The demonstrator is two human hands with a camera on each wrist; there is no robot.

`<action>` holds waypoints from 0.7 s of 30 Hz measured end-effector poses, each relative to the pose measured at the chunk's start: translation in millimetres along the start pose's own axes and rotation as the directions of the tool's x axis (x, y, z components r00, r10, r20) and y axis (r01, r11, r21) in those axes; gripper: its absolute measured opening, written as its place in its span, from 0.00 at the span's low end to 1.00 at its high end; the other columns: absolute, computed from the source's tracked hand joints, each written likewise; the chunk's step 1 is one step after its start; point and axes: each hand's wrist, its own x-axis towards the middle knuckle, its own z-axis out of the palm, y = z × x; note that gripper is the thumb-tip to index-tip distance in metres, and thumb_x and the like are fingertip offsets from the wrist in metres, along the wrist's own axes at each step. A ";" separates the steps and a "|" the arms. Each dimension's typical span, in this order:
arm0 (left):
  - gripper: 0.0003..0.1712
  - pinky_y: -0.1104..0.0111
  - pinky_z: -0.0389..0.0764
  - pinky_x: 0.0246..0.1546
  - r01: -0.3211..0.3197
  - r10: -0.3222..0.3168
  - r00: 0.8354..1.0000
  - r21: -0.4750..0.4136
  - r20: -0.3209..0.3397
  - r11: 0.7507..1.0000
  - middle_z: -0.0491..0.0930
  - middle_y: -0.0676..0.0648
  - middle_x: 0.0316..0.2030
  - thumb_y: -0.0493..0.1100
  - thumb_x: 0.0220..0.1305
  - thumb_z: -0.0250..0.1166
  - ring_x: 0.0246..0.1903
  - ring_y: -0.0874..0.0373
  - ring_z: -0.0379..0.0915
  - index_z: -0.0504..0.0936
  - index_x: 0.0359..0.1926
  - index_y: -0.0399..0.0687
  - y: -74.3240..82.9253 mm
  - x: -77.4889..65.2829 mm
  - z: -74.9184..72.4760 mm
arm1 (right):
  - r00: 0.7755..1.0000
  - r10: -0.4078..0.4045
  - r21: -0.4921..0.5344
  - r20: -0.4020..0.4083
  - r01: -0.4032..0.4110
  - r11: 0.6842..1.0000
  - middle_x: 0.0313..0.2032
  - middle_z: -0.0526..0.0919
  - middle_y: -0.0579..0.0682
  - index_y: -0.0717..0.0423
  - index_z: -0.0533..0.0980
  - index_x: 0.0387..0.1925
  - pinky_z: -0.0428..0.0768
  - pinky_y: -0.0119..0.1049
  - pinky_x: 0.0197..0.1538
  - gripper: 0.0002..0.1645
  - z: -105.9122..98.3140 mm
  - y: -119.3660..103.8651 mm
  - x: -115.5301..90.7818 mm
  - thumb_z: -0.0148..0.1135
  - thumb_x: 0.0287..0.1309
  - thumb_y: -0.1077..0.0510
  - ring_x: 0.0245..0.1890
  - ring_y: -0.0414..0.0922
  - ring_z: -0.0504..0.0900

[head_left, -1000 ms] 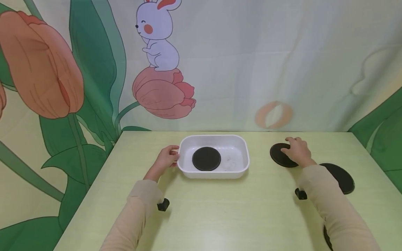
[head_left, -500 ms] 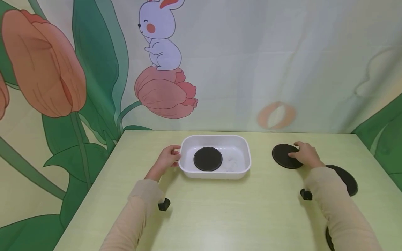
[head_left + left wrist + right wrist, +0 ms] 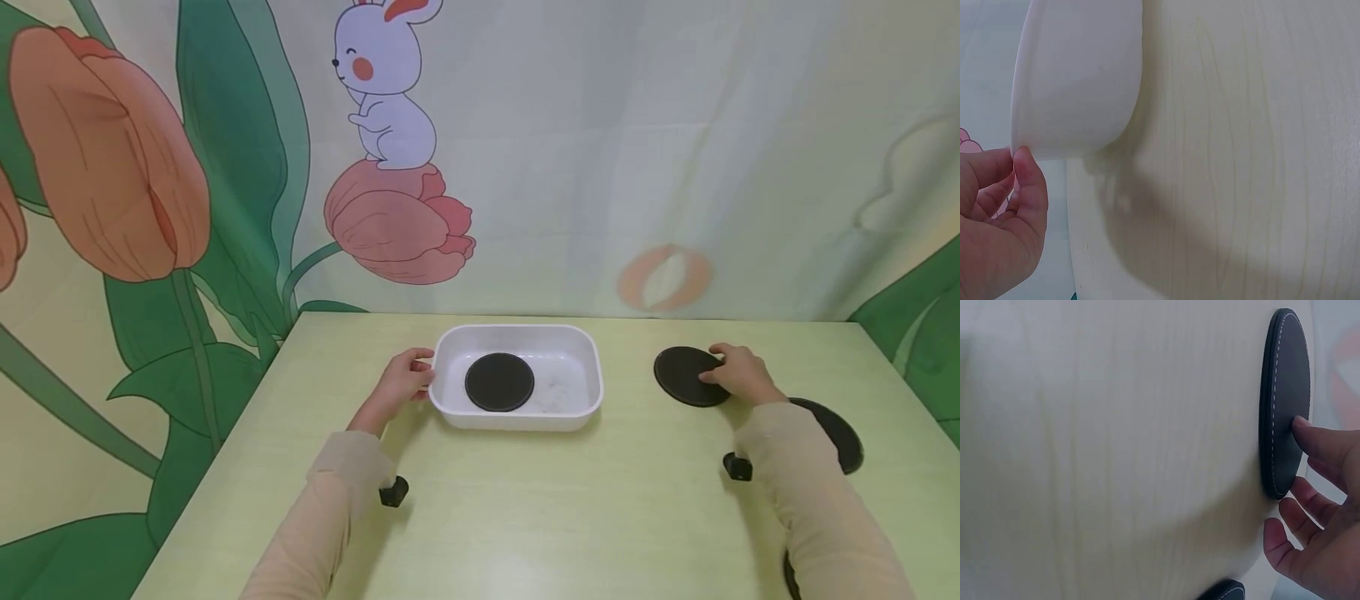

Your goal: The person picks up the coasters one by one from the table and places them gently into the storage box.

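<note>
A white rectangular plastic tray (image 3: 558,375) stands on the table with a black round coaster (image 3: 499,382) lying flat in its left half. At the tray's left end, the thumb and fingers of my left hand (image 3: 401,379) pinch the rim; the left wrist view shows the thumb (image 3: 1030,181) against the outer wall. To the right of the tray lies another black coaster (image 3: 684,377), white-stitched and looking double-layered at its edge. My right hand (image 3: 742,375) has its thumb (image 3: 1316,439) touching the coaster's top, the other fingers spread loosely at its edge.
More black round pieces lie on the right of the pale table (image 3: 525,517): one (image 3: 843,437) partly behind my right sleeve (image 3: 810,492), another (image 3: 791,575) near the front, mostly covered. A printed curtain (image 3: 540,167) hangs behind the table's back edge.
My right hand has slid a little to the right over the coaster, toward its right edge. The left hand stays at the tray rim. The whole head view has shifted slightly.
</note>
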 end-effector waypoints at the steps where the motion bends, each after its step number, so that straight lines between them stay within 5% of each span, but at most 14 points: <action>1: 0.21 0.67 0.78 0.32 0.003 -0.003 1.000 0.002 0.000 1.000 0.68 0.43 0.40 0.33 0.61 0.53 0.31 0.55 0.71 0.66 0.56 0.43 -0.5 0.8 0.1 | 1.000 -0.003 0.009 0.005 0.003 1.000 0.49 0.68 0.74 0.70 0.60 0.56 0.66 0.59 0.48 0.42 0.1 3.1 1.7 0.62 0.46 0.46 0.48 0.68 0.66; 5: 0.21 0.66 0.78 0.33 0.011 -0.011 1.000 0.005 -0.002 1.000 0.69 0.43 0.40 0.34 0.61 0.53 0.32 0.54 0.71 0.66 0.56 0.44 -2.0 2.4 0.6 | 0.999 -0.024 0.049 0.023 0.023 0.999 0.48 0.68 0.75 0.66 0.62 0.55 0.67 0.57 0.48 0.45 1.7 14.6 7.6 0.65 0.42 0.42 0.48 0.68 0.66; 11: 0.21 0.66 0.78 0.33 0.013 -0.013 1.000 0.009 -0.006 1.000 0.69 0.43 0.39 0.34 0.61 0.53 0.32 0.54 0.71 0.66 0.56 0.44 -2.7 2.5 1.1 | 0.990 -0.018 0.164 0.140 -0.006 0.987 0.54 0.58 0.77 0.72 0.56 0.58 0.65 0.57 0.52 0.43 -4.7 2.1 -1.5 0.63 0.47 0.52 0.52 0.68 0.62; 21: 0.21 0.64 0.78 0.35 0.018 -0.018 1.000 0.015 -0.008 1.000 0.69 0.43 0.40 0.34 0.61 0.53 0.32 0.55 0.71 0.66 0.56 0.44 -2.9 3.0 1.0 | 0.977 0.005 0.228 0.211 -0.055 0.972 0.49 0.62 0.74 0.75 0.57 0.51 0.67 0.46 0.44 0.34 -4.4 0.3 -3.4 0.61 0.48 0.59 0.44 0.60 0.64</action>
